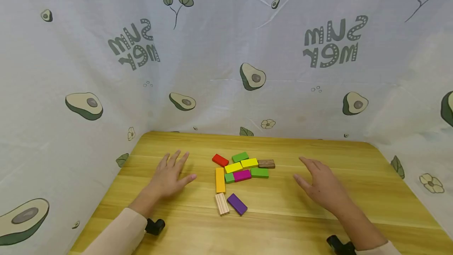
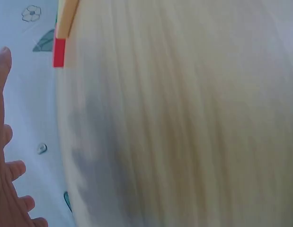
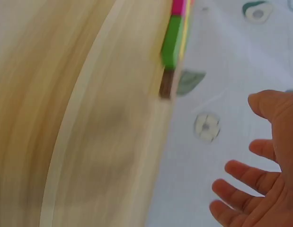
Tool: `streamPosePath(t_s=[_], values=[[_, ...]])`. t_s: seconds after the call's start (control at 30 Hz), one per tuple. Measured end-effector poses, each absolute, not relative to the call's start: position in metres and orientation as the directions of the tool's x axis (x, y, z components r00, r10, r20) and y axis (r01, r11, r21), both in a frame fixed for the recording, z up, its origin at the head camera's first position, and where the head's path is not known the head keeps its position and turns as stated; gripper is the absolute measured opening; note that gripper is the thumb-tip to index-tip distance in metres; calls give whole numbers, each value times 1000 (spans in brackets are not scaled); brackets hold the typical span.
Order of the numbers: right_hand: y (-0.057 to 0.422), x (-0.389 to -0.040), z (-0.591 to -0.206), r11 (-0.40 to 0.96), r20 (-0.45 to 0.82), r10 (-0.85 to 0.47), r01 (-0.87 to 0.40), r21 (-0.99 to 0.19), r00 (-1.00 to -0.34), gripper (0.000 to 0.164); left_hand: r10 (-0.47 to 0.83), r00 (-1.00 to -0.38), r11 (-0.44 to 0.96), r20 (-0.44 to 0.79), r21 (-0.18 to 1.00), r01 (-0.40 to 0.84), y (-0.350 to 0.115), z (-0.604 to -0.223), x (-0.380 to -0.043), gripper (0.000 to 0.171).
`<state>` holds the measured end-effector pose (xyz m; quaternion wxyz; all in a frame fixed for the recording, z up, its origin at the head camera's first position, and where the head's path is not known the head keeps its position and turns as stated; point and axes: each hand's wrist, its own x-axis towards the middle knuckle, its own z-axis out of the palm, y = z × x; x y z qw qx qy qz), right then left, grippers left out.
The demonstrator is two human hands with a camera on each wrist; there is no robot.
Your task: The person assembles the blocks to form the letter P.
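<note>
My left hand (image 1: 168, 178) hovers over the table to the left of a group of coloured wooden blocks, fingers spread and holding nothing. On the other side, my right hand (image 1: 323, 188) has its fingers extended towards the group and is likewise free. Nearest the left hand are an orange block (image 1: 220, 180), a red block (image 1: 220, 160) and a natural wood block (image 1: 222, 204). A purple block (image 1: 237, 204) lies tilted at the front. Yellow (image 1: 233, 168), magenta (image 1: 242, 175) and green (image 1: 260, 173) blocks lie close together, with a brown block (image 1: 266, 163) at the right end.
The wood-grain table (image 1: 283, 227) has rounded far corners. A white curtain (image 1: 219, 30) printed with avocados surrounds it at the back and sides. Black wrist mounts sit at the left wrist (image 1: 155, 226) and right wrist (image 1: 340, 244).
</note>
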<state>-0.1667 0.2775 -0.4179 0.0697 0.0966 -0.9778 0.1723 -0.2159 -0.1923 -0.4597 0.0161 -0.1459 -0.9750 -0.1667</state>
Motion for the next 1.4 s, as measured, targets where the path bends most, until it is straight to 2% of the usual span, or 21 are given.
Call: streamPosePath(t_s=[0.2,0.37,0.57,0.67,1.03,1.2,1.4], values=[[219,-162,-421,875,151,-194,-241,-421,-969,60,337,-937,857,85,384,344,-167,-454,-216,73],[177,-159,-429,813,54,-279,-266,-518,-959,51,387,-919,836,72,392,383,-143,-455,-217,58],[138,-161,-445,758,-29,-497,-418,-500,-867,57,416,-908,827,41,399,397,-118,-460,-221,53],[125,-163,-452,752,-27,-543,-471,-461,-840,60,428,-903,824,26,400,402,-110,-463,-224,51],[107,-161,-469,793,22,-552,-533,-295,-833,49,413,-909,824,-59,448,346,-107,-473,-224,49],[97,-157,-469,810,83,-505,-505,-297,-859,53,401,-915,822,-35,454,343,-112,-480,-228,48],[92,-161,-470,857,118,-366,-384,-343,-923,68,394,-918,816,-41,475,329,-114,-486,-230,49]])
